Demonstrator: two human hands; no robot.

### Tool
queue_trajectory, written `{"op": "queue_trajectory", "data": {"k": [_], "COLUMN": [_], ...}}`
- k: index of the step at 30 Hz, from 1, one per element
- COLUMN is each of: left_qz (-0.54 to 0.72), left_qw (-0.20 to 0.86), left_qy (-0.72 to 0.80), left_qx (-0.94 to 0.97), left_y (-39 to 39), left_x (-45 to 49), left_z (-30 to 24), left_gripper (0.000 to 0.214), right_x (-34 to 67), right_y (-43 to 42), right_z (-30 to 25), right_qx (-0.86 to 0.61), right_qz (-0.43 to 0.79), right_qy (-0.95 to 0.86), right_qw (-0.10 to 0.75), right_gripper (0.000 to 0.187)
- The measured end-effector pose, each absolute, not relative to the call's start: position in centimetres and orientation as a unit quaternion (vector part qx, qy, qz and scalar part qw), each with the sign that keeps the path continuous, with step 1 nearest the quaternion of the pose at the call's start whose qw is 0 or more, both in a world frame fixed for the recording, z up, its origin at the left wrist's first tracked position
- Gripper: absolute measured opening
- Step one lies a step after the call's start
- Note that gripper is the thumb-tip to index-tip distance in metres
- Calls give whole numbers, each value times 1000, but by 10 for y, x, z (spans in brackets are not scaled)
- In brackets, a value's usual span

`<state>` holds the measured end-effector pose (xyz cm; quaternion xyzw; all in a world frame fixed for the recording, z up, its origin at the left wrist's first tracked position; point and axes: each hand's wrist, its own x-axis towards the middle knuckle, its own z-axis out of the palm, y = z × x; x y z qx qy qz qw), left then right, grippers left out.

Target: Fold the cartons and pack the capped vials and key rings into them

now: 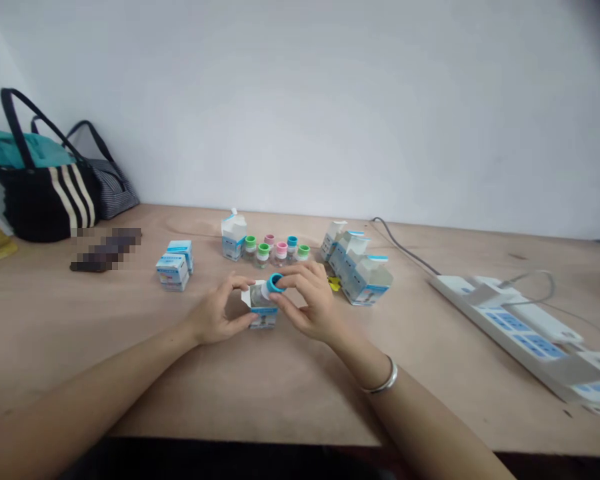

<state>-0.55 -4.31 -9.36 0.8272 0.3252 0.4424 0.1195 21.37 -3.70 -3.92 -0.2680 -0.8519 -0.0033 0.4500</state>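
Over the middle of the wooden table, my right hand [311,300] pinches a small clear bottle [259,295] with a blue cap [275,283], its fingers on the cap. The bottle lies tilted at the open top of a white-and-blue carton [263,318]. My left hand [215,311] grips that carton and the bottle's lower end from the other side. Behind the hands stand several small bottles [275,251] with green, pink and blue caps. Open cartons [360,273] are grouped just beyond my right hand. The carton's lower part is partly hidden by my fingers.
Two closed cartons [174,267] stand to the left, and an open one [234,235] stands at the back. A small yellow object [334,283] lies near my right hand. A power strip [510,333] with cables runs along the right. Striped bags [47,193] sit at the back left.
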Motion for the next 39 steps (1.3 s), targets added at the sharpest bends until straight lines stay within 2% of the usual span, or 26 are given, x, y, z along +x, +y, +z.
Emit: {"op": "queue_trajectory", "data": {"k": [5,10,13,16,20,24,27,33,39], "left_qz": [445,448,442,437,433,425,425,423,418], "left_qw": [126,105,95,92,89,87,86,84,67], "left_qy": [322,315,315,311,306,307,305,306,305], "left_qx": [826,830,834,839,843,847,848,848,853], "left_y": [-43,-43,-42,-43,-45,-46,-45,-46,-46], "left_x": [-5,-5,-6,-6,-5,-5,-5,-5,-6], "left_z": [-95,-97,-95,-91,-85,-85,-85,-84,-86], "left_gripper": [46,45,42,35,28,25,23,23,32], "right_x": [212,207,211,228,256,266,262,258,256], "right_y": [-34,-33,-26,-8,16,25,24,24,23], "right_z": [-46,-53,-54,-56,-63,-69,-68,-66,-66], "right_qx": [-295,-271,-269,-366,-547,-595,-598,-586,-579], "right_qz": [36,43,39,-18,-150,-158,-148,-159,-183], "right_qy": [-862,-887,-877,-823,-765,-767,-778,-790,-791], "right_qw": [411,372,396,433,306,183,123,82,73], "right_gripper": [27,17,23,27,16,28,34,26,30]}}
